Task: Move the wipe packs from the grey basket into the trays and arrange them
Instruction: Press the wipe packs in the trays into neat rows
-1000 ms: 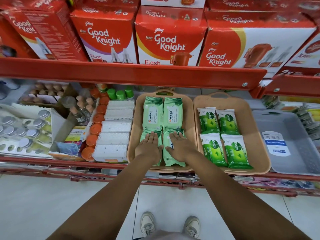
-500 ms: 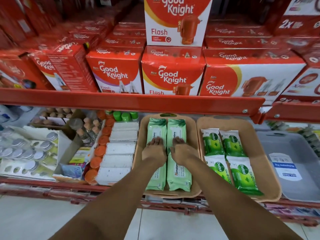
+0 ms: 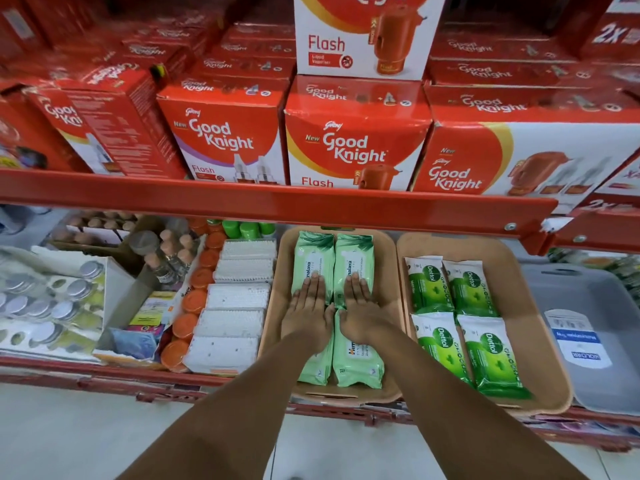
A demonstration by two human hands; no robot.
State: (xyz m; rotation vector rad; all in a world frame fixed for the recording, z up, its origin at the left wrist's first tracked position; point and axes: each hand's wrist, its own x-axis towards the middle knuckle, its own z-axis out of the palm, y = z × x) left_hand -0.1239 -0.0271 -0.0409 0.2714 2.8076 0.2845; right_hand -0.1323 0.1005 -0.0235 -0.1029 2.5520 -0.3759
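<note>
Two tan trays stand side by side on the lower shelf. The left tray point(image 3: 277, 306) holds several pale green Himalaya wipe packs point(image 3: 353, 258) in two rows. My left hand point(image 3: 308, 313) and my right hand point(image 3: 362, 313) lie flat, palms down and fingers together, on the middle of these packs, gripping nothing. The right tray point(image 3: 533, 313) holds several green and white Dettol wipe packs point(image 3: 471, 292), laid two by two. The grey basket point(image 3: 609, 341) sits at the far right, with only its label showing inside.
A red shelf edge point(image 3: 277, 202) juts out just above the trays, with red Good Knight boxes point(image 3: 353, 143) on it. Left of the trays stand white cotton-bud boxes point(image 3: 235, 320), orange-lidded jars point(image 3: 194, 299) and small bottles. White floor tiles lie below.
Both hands have slid away from me, from the near packs in the left tray to the middle of the tray. The camera has tilted upward.
</note>
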